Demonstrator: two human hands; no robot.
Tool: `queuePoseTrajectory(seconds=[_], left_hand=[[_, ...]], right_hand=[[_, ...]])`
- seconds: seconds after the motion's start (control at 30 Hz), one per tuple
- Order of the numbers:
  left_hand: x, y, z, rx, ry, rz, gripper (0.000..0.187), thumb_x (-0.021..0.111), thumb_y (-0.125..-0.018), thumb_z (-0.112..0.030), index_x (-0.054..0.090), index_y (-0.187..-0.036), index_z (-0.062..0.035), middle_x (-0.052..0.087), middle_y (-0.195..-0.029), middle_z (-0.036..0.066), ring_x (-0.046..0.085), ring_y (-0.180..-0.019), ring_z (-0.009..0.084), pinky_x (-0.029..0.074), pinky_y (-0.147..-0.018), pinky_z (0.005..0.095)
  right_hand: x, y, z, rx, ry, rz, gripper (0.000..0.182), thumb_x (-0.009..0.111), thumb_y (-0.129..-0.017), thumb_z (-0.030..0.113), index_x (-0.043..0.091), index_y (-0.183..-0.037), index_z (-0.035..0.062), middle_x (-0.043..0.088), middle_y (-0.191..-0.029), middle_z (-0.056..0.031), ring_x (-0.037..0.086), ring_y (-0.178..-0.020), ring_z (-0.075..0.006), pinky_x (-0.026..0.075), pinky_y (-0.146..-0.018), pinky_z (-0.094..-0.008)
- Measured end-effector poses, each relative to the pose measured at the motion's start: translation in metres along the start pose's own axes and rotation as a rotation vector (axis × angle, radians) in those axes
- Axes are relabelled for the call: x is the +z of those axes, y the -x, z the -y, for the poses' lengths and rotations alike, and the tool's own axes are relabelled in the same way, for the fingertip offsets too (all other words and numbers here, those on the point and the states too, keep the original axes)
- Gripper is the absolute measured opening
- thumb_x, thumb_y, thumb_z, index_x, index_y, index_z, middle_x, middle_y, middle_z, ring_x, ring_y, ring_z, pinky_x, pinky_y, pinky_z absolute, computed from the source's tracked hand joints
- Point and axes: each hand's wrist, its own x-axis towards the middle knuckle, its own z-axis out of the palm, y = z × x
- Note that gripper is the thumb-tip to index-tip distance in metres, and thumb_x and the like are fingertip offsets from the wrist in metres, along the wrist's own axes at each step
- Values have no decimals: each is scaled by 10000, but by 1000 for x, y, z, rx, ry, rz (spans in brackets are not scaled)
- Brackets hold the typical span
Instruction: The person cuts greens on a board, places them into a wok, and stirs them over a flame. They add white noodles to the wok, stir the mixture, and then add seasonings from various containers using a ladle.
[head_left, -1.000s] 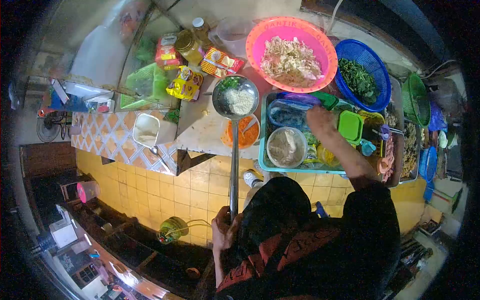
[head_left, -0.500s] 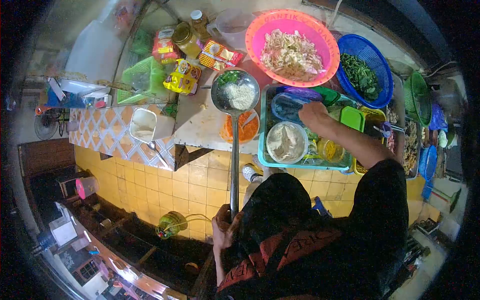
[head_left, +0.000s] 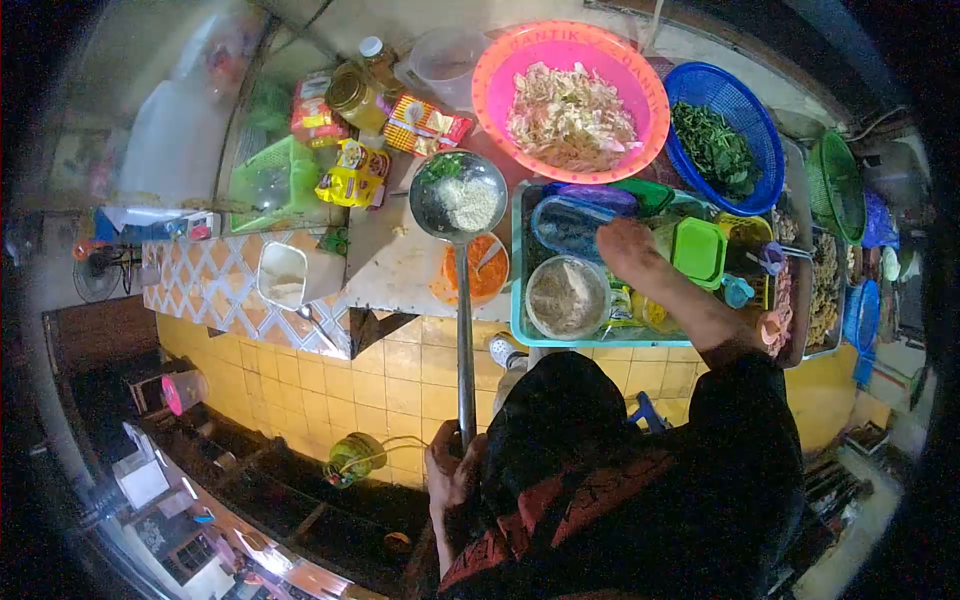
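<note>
My left hand (head_left: 455, 468) is closed around the lower end of a long metal ladle (head_left: 464, 340). The ladle's bowl holds white granules (head_left: 470, 205) and chopped greens (head_left: 441, 167), and it hangs over the counter by a tub of orange-red paste (head_left: 487, 272). My right hand (head_left: 630, 250) reaches into a turquoise tray (head_left: 517, 300), its fingers curled down beside a blue-tinted container (head_left: 572, 226). What those fingers hold, if anything, is hidden. Near that hand are a round tub of whitish powder (head_left: 567, 297) and a green-lidded box (head_left: 698, 254).
A pink basin (head_left: 655, 130) of shredded cabbage and a blue basket (head_left: 768, 190) of leafy greens stand behind the tray. Yellow packets (head_left: 352, 173) and jars (head_left: 357, 97) are at the back left. A white tub (head_left: 283, 275) sits on the tiled ledge.
The view has shifted slightly. My right hand has stayed over the tray, now slightly lower beside the blue-tinted container. The ladle remains in my left hand with the same contents.
</note>
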Motion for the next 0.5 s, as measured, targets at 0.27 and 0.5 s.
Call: queuePoseTrajectory(seconds=[0.27, 0.5], left_hand=[[4, -1, -18, -77, -37, 2, 172, 641, -777, -101, 531, -863, 0, 500, -571, 10, 438, -480, 80, 325, -444, 239], [3, -7, -10, -55, 0, 10, 202, 651, -775, -142, 528, -854, -2, 497, -568, 13, 436, -473, 85, 326, -445, 246]], right_hand=[[-18, 1, 5, 164, 11, 85, 92, 523, -724, 117, 598, -714, 65, 593, -706, -134, 620, -713, -262, 500, -570, -382], [-28, 6, 12, 35, 193, 26, 122, 537, -729, 118, 644, -704, 65, 644, -754, -138, 650, -720, -250, 527, -608, -388]])
